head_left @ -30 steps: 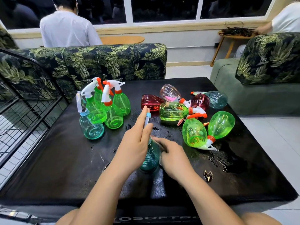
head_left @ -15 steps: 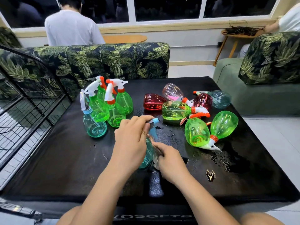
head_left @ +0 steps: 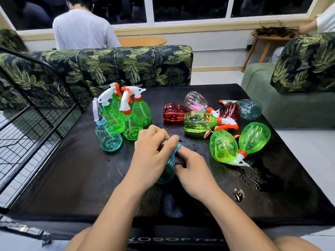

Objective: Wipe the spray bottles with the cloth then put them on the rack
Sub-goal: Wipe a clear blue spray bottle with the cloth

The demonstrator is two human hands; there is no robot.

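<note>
So a second ago the left hand (head_left: 152, 156) had its fingers stretched flat up along the sprayer head of the see-through teal plastic spray bottle (head_left: 167, 171). Now they're curled right over the top, thumb lying across the light blue collar (head_left: 178, 147), and the white trigger is hidden under the palm. The right hand (head_left: 194, 171) has crept up from the bottle's belly to its neck, pinching a dark cloth (head_left: 179, 161) just below that thumb. The bottle's top leans a touch more toward the right edge of the black table (head_left: 72, 169).

Lounge, leaf-print sofa (head_left: 116, 67), windows (head_left: 190, 8), side table (head_left: 272, 36)
</note>
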